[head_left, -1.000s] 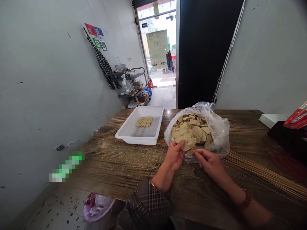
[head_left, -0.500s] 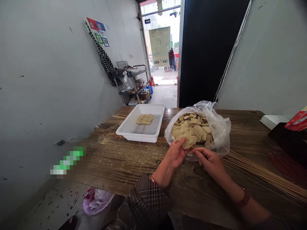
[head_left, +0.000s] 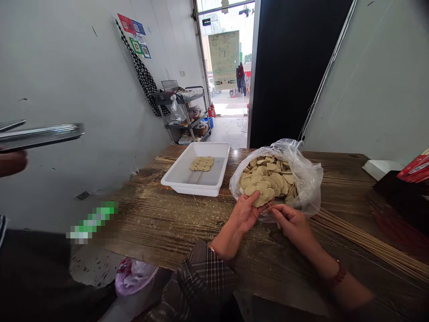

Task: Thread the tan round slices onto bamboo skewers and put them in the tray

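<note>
My left hand (head_left: pixel 246 212) pinches flat, round beige slices (head_left: pixel 264 196) at the near edge of an open plastic bag. Close on its right, my right hand (head_left: pixel 291 220) has thumb and fingers closed on a thin wooden skewer (head_left: pixel 269 204), whose tip end meets the slices. The clear bag (head_left: pixel 306 179) holds a heap of similar slices (head_left: pixel 268 167). Left of it, a white tray (head_left: pixel 201 190) contains several slices (head_left: pixel 202 163) lying together, with thin sticks pointing toward me.
Loose skewers (head_left: pixel 368 241) lie on the wooden table (head_left: pixel 161 223) at the right, near a dark box with red packets (head_left: pixel 415 167). At the left edge, another person's hand (head_left: pixel 13 163) holds a metal object (head_left: pixel 43 134). A purple-lined bin (head_left: pixel 134 277) stands below.
Another person's hand with a metal object and dark clothing has come into view at the left. The view has shifted slightly. My hands keep nearly the same pose.
</note>
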Action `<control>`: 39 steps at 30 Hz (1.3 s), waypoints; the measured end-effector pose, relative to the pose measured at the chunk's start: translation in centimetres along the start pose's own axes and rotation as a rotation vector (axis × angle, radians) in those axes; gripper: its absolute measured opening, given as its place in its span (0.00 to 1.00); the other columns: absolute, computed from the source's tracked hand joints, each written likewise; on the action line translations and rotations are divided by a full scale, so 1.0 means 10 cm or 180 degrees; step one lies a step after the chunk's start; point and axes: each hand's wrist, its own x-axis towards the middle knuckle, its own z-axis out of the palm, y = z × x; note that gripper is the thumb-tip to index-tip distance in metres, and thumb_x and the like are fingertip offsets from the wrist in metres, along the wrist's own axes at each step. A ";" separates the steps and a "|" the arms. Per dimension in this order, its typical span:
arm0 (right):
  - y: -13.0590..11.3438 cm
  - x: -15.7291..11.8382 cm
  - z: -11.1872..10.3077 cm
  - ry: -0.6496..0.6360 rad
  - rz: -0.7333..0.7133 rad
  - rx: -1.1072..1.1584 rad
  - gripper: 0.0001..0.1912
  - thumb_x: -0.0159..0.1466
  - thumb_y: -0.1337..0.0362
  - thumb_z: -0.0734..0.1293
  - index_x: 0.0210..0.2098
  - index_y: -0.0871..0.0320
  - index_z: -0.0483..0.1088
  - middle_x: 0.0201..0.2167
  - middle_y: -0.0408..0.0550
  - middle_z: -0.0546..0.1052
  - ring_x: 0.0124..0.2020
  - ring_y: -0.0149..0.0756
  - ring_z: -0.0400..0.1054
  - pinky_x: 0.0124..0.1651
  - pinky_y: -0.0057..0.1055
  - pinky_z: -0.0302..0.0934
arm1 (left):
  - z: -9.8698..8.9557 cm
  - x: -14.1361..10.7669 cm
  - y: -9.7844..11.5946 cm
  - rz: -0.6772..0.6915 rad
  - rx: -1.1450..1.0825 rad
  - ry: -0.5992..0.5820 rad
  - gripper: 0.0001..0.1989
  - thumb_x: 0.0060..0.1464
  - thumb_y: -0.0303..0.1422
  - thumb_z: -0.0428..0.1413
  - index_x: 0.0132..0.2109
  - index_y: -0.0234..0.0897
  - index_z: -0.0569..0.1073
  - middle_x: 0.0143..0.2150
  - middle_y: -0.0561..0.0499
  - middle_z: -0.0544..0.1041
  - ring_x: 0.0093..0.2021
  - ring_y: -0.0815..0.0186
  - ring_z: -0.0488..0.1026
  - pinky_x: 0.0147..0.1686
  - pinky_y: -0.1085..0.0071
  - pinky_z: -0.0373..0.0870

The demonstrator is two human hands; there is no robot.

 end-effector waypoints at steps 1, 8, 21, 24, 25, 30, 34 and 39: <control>-0.01 0.00 0.00 0.0006 0.0007 -0.0021 0.18 0.63 0.51 0.63 0.35 0.61 0.75 0.14 0.38 0.64 0.16 0.28 0.55 0.20 0.26 0.48 | 0.00 0.00 0.00 -0.0001 -0.0008 0.0008 0.13 0.49 0.32 0.64 0.44 0.35 0.77 0.44 0.44 0.81 0.46 0.54 0.78 0.51 0.56 0.72; -0.03 0.00 0.00 -0.0020 -0.0004 -0.0072 0.18 0.63 0.51 0.63 0.35 0.60 0.75 0.14 0.38 0.64 0.16 0.29 0.56 0.21 0.26 0.51 | 0.03 -0.01 0.02 0.0058 0.0008 0.0122 0.17 0.47 0.32 0.65 0.45 0.32 0.77 0.43 0.42 0.81 0.45 0.55 0.78 0.50 0.57 0.74; 0.04 0.00 0.00 0.0049 -0.0211 -0.0351 0.16 0.64 0.54 0.62 0.34 0.61 0.75 0.15 0.39 0.65 0.18 0.29 0.58 0.23 0.27 0.52 | 0.05 0.02 0.02 0.0229 0.0102 0.0333 0.19 0.45 0.31 0.66 0.47 0.33 0.76 0.42 0.44 0.81 0.44 0.57 0.79 0.50 0.57 0.74; 0.02 0.00 0.01 0.0085 -0.0220 -0.0359 0.16 0.64 0.54 0.62 0.33 0.60 0.74 0.15 0.39 0.65 0.18 0.29 0.58 0.24 0.27 0.52 | 0.04 0.03 -0.01 0.0226 0.0127 0.0300 0.20 0.45 0.31 0.67 0.47 0.33 0.75 0.42 0.44 0.81 0.43 0.56 0.79 0.48 0.56 0.75; 0.01 0.00 0.02 0.0096 -0.0217 -0.0349 0.16 0.65 0.54 0.62 0.32 0.60 0.74 0.15 0.39 0.65 0.18 0.30 0.58 0.24 0.27 0.52 | 0.04 0.03 -0.01 0.0227 0.0145 0.0284 0.20 0.45 0.31 0.67 0.46 0.33 0.75 0.42 0.44 0.81 0.42 0.56 0.79 0.48 0.56 0.75; 0.00 0.02 0.03 0.0131 -0.0252 -0.0303 0.17 0.64 0.53 0.62 0.31 0.59 0.73 0.14 0.39 0.65 0.18 0.30 0.57 0.22 0.27 0.51 | 0.03 0.04 -0.04 0.0223 0.0235 0.0263 0.19 0.44 0.33 0.67 0.43 0.31 0.76 0.41 0.42 0.81 0.40 0.56 0.80 0.47 0.55 0.75; -0.02 0.02 0.03 0.0142 -0.0247 -0.0311 0.16 0.64 0.53 0.62 0.30 0.59 0.72 0.14 0.38 0.64 0.18 0.30 0.57 0.23 0.27 0.52 | 0.04 0.03 -0.05 0.0184 0.0237 0.0257 0.19 0.43 0.34 0.68 0.43 0.31 0.76 0.41 0.43 0.81 0.40 0.56 0.79 0.46 0.57 0.75; -0.06 0.02 0.03 0.0192 -0.0271 -0.0292 0.17 0.64 0.52 0.62 0.29 0.58 0.72 0.14 0.38 0.64 0.18 0.30 0.57 0.25 0.27 0.53 | 0.05 0.03 -0.07 0.0172 0.0260 0.0252 0.20 0.41 0.35 0.69 0.42 0.31 0.76 0.40 0.44 0.81 0.40 0.57 0.79 0.43 0.61 0.75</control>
